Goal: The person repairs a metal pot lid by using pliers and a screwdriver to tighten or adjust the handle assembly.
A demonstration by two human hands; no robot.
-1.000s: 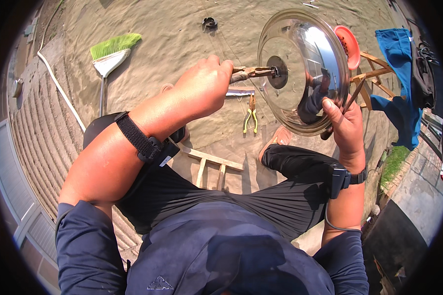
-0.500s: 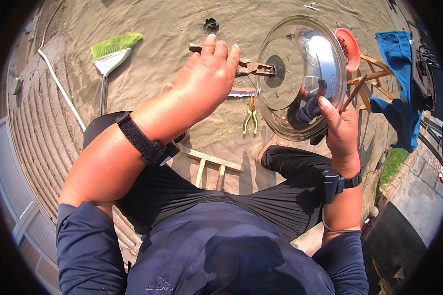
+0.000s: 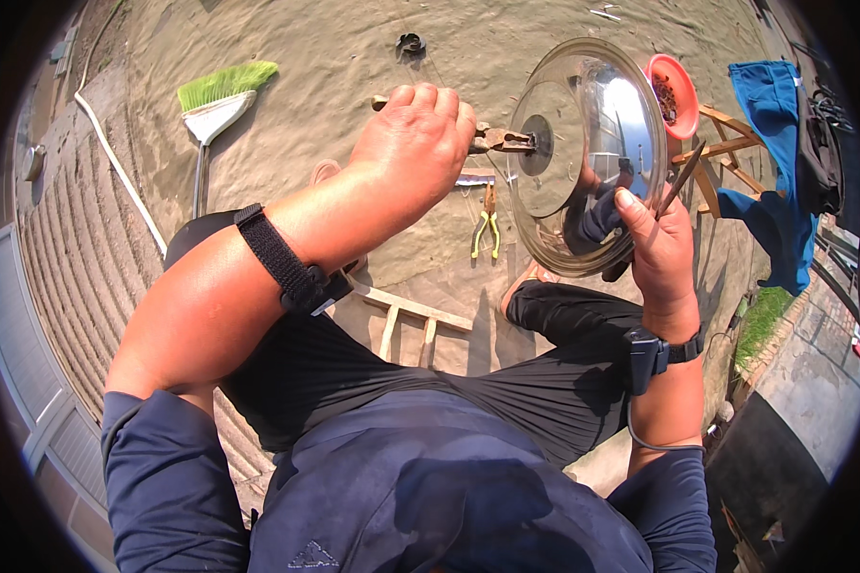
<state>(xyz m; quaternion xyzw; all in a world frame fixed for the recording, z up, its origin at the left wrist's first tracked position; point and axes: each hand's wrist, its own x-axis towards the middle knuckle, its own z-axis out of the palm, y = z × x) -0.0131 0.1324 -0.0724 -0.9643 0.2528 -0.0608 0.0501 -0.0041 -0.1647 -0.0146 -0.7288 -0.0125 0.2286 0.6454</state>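
Note:
My left hand (image 3: 413,136) is closed around the handles of rusty pliers (image 3: 500,140), whose jaws reach the dark round disc (image 3: 537,145) at the middle of a clear glass pot lid (image 3: 556,227). Whether the jaws grip a small part there is too small to tell. My right hand (image 3: 663,250) pinches the lid's near right rim, thumb on top, fingers hidden behind. A dark thin pointed tool (image 3: 683,177) also shows at that hand, sticking out past the rim. The lid is held tilted above the ground.
Pliers with yellow-green handles (image 3: 485,237) lie on the ground cloth beyond my knees. A dark round part (image 3: 410,45) lies farther off. A red bowl (image 3: 679,76) holds small bits beside a wooden stool (image 3: 728,148) and blue cloth (image 3: 784,172). At left lies a green-bristled broom (image 3: 222,105).
My left hand has shifted slightly right and down with the pliers, and its fingers have curled in more. The lid has moved a little to the right and turned slightly.

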